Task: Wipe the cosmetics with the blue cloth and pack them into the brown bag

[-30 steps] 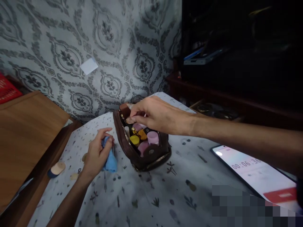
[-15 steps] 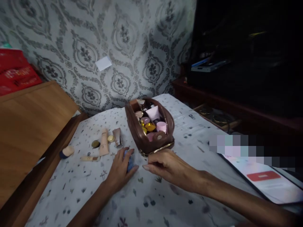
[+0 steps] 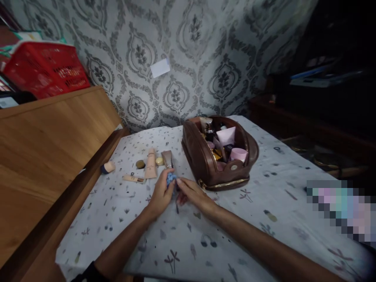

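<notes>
Head view: blue cloth [image 3: 171, 179] bunched between my left hand's [image 3: 161, 194] thumb and fingers; my right hand [image 3: 195, 196] at its right side, can't tell if gripping. Brown cosmetic bag [image 3: 196, 153] just beyond my right hand, unzipped.

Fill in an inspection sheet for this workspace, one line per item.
Surface: white printed cover, with small creases.
Job's things: blue cloth in the hands' area; brown bag, open and upright, with a pink jar and pink tube inside.
Clutter: left of the bag, a beige tube, silvery tube, dark round item and slim beige item.
Grips: left hand holds the blue cloth; right hand is close beside it, contact unclear.
Cables: nothing seen.
Surroundings: patterned wall behind, red basket at upper left, dark area at right, partly pixelated.
</notes>
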The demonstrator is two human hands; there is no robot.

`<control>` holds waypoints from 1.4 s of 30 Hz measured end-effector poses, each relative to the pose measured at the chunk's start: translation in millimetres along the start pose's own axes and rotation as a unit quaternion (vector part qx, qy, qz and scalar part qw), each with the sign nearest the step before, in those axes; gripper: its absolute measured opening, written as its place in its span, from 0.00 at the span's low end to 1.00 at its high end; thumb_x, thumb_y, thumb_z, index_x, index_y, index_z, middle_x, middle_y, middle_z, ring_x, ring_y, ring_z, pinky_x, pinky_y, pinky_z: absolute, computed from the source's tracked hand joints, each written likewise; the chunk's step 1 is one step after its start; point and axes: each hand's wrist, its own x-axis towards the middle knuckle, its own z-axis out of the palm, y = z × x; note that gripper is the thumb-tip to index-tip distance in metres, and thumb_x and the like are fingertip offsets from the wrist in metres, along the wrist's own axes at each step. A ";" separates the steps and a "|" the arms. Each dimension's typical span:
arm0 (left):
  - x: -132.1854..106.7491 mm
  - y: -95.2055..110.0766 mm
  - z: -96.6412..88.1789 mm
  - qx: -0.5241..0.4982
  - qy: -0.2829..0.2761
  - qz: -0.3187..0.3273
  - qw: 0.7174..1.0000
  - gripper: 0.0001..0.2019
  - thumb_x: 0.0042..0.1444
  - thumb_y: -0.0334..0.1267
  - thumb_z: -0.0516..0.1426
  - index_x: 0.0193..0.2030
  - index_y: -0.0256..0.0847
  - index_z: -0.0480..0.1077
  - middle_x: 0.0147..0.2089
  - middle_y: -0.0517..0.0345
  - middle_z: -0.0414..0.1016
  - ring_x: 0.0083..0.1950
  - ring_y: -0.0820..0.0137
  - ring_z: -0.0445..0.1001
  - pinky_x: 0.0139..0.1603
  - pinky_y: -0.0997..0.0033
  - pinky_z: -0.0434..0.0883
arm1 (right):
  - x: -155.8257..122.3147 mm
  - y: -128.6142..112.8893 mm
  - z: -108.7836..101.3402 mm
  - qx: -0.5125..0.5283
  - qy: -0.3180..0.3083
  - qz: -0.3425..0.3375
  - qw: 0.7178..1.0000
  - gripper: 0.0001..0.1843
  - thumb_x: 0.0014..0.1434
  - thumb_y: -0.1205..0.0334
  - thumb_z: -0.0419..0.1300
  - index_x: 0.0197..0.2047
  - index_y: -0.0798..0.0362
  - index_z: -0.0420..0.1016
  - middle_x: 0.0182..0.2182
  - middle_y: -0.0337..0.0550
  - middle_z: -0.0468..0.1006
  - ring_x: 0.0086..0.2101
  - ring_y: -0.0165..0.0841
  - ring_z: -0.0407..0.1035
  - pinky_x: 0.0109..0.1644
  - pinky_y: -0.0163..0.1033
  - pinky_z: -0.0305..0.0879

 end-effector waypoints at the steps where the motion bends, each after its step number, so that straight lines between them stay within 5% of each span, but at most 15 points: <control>1: 1.7 -1.0 0.3 0.004 0.007 0.006 1.000 0.15 0.67 0.38 0.49 0.59 0.42 0.61 0.54 0.47 0.71 0.55 0.61 0.71 0.59 0.56 0.68 | 3.3 0.8 5.4 0.046 0.002 0.000 0.999 0.33 0.55 0.33 0.59 0.46 0.56 0.76 0.22 0.38 0.74 0.23 0.31 0.71 0.28 0.36 0.69; 5: 5.5 -7.2 1.7 0.043 0.018 0.041 0.998 0.14 0.66 0.37 0.48 0.57 0.42 0.63 0.54 0.45 0.70 0.58 0.60 0.69 0.61 0.54 0.67 | 7.0 5.9 12.4 0.131 0.056 -0.018 0.990 0.32 0.43 0.32 0.68 0.34 0.56 0.78 0.24 0.41 0.77 0.24 0.31 0.71 0.29 0.36 0.67; 9: 11.5 -11.2 -2.2 0.041 0.036 0.045 0.998 0.11 0.66 0.37 0.49 0.54 0.43 0.64 0.52 0.47 0.72 0.55 0.61 0.71 0.59 0.55 0.69 | 4.7 9.0 4.8 0.090 0.105 -0.014 0.990 0.30 0.37 0.35 0.72 0.29 0.56 0.79 0.24 0.44 0.79 0.23 0.31 0.68 0.28 0.37 0.63; 18: 27.5 -33.9 -35.8 0.048 0.135 -0.001 0.990 0.09 0.64 0.40 0.51 0.48 0.41 0.67 0.47 0.51 0.74 0.49 0.63 0.72 0.54 0.62 0.69 | -2.4 12.4 10.8 -0.013 0.081 -0.036 0.996 0.28 0.44 0.36 0.68 0.19 0.52 0.67 0.13 0.35 0.68 0.17 0.25 0.57 0.24 0.34 0.52; 22: 25.0 -45.4 -50.9 0.079 0.172 -0.051 0.981 0.14 0.64 0.46 0.50 0.48 0.40 0.68 0.41 0.55 0.74 0.40 0.65 0.72 0.44 0.65 0.70 | -0.8 14.9 11.1 -0.009 0.068 -0.025 0.997 0.30 0.47 0.32 0.64 0.20 0.53 0.68 0.13 0.35 0.67 0.17 0.25 0.58 0.23 0.33 0.53; 34: 58.7 -81.7 -108.0 0.252 0.212 -0.088 0.940 0.16 0.58 0.50 0.51 0.43 0.43 0.69 0.36 0.56 0.73 0.38 0.61 0.71 0.41 0.64 0.69 | -5.5 5.5 8.8 0.025 0.033 -0.032 0.999 0.27 0.57 0.39 0.61 0.20 0.53 0.67 0.14 0.33 0.66 0.15 0.23 0.57 0.20 0.29 0.51; 38: 70.7 -83.5 -105.1 0.278 0.204 -0.071 0.936 0.16 0.59 0.51 0.50 0.43 0.43 0.70 0.39 0.55 0.73 0.39 0.61 0.72 0.43 0.63 0.70 | -4.2 7.0 8.5 0.035 0.038 -0.032 0.998 0.27 0.58 0.40 0.61 0.21 0.54 0.67 0.13 0.33 0.66 0.15 0.22 0.57 0.19 0.29 0.51; 42: 79.7 -66.6 -83.4 0.301 0.150 0.000 0.942 0.16 0.60 0.47 0.48 0.45 0.42 0.70 0.43 0.51 0.74 0.46 0.59 0.73 0.49 0.61 0.70 | -4.6 6.3 7.0 0.033 0.029 -0.025 0.999 0.25 0.59 0.42 0.60 0.22 0.54 0.67 0.14 0.33 0.67 0.14 0.22 0.56 0.19 0.29 0.50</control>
